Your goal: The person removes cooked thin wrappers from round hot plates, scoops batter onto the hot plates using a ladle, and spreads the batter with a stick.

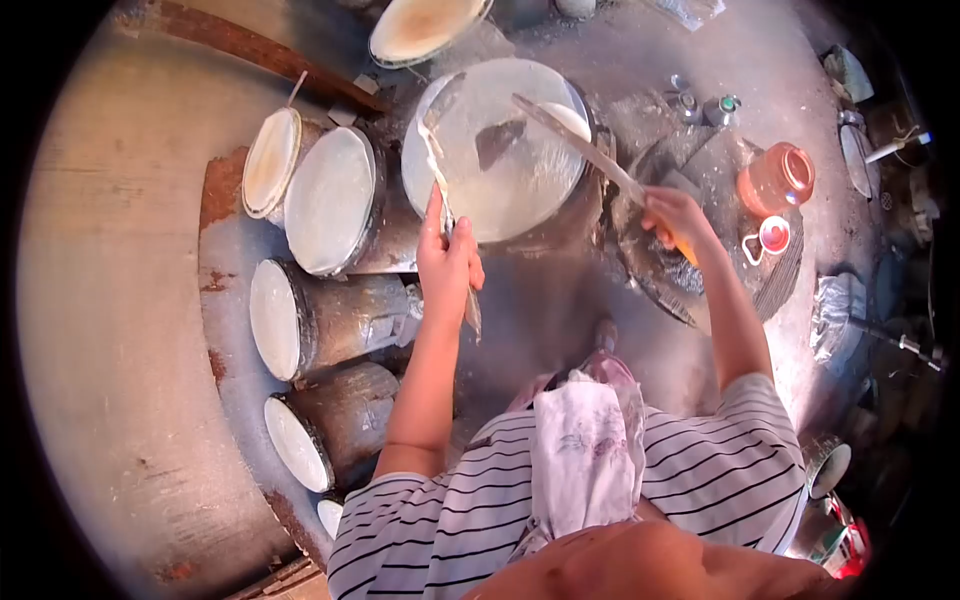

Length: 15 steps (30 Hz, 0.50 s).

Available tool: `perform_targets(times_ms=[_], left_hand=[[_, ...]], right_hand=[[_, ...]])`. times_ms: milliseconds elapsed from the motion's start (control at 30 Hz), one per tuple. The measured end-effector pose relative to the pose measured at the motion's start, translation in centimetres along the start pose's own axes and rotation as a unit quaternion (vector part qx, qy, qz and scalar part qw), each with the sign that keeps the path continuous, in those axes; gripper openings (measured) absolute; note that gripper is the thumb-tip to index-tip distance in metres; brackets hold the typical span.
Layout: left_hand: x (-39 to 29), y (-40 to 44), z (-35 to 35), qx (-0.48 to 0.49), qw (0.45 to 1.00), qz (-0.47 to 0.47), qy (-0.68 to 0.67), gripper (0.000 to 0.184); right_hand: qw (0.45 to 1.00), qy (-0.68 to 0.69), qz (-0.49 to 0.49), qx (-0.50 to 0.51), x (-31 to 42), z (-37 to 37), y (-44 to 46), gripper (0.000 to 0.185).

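Note:
A large round pan [545,205] with a pale, whitish surface and a dark patch lies in front of me. My left hand [447,250] is closed around a thin stick [473,315], and its upper part, coated in something white, reaches over the pan's left side. In my right hand [680,222] is a long flat blade [580,145] with a yellow-orange handle. The blade's tip points up and left above the pan. A pale, curved shape shows at the pan's right, partly behind the blade.
Round containers with white tops [330,200] line the left side, beside a tan wall [120,300]. At right stand a reddish jar [775,180], a small red cup [774,235] and bottles [721,109]. Another round tray [425,28] sits beyond the pan.

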<state>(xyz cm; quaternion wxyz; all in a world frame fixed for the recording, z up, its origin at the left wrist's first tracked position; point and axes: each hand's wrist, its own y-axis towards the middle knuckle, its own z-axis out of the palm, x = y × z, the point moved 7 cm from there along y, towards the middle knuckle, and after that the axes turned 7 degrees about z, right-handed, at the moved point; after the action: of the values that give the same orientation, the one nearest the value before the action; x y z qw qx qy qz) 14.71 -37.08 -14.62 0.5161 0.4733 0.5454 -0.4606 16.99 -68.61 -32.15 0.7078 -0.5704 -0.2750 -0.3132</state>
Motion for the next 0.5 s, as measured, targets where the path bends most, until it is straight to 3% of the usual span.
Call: perform_targets(times_ms=[100, 167, 200, 233, 267, 300, 367, 433, 500], left_hand=[[0.3, 0.8, 0.8, -0.014, 1.0, -0.019, 0.005, 0.059], [0.9, 1.1, 1.5, 0.018, 0.999, -0.034, -0.003, 0.059], [0.4, 0.9, 1.9, 0.024, 0.999, -0.048, -0.004, 0.058], [0.0, 0.8, 1.7, 0.026, 0.998, -0.06, -0.003, 0.057], [0.1, 0.6, 1.4, 0.023, 0.995, -0.077, -0.055, 0.058], [0.1, 0.5, 1.0, 0.028, 0.989, -0.092, -0.111, 0.059], [-0.4, 1.3, -0.1, 0.047, 0.995, -0.068, -0.06, 0.059], [0.9, 1.5, 0.5, 0.054, 0.993, -0.086, -0.066, 0.06], [3.3, 3.9, 2.7, 0.047, 0.986, -0.102, -0.126, 0.06]], right_hand=[[0.99, -0.098, -0.096, -0.027, 6.2, 1.4, 5.1, 0.027], [0.942, -0.266, -0.188, -0.084, 10.2, 5.3, 4.6, 0.027], [0.815, -0.452, -0.338, -0.128, 10.8, 7.6, 4.7, 0.03], [0.812, -0.492, -0.268, -0.16, 9.9, 8.9, 3.2, 0.033], [0.814, -0.463, -0.313, -0.16, 9.4, 9.5, 1.2, 0.034], [0.82, -0.455, -0.294, -0.188, 8.0, 7.6, 1.1, 0.037], [0.829, -0.435, -0.254, -0.242, 5.1, 3.7, 1.1, 0.044], [0.852, -0.39, -0.29, -0.193, 3.7, 6.9, 0.9, 0.043], [0.795, -0.504, -0.276, -0.195, 3.9, 11.1, 3.5, 0.042]])
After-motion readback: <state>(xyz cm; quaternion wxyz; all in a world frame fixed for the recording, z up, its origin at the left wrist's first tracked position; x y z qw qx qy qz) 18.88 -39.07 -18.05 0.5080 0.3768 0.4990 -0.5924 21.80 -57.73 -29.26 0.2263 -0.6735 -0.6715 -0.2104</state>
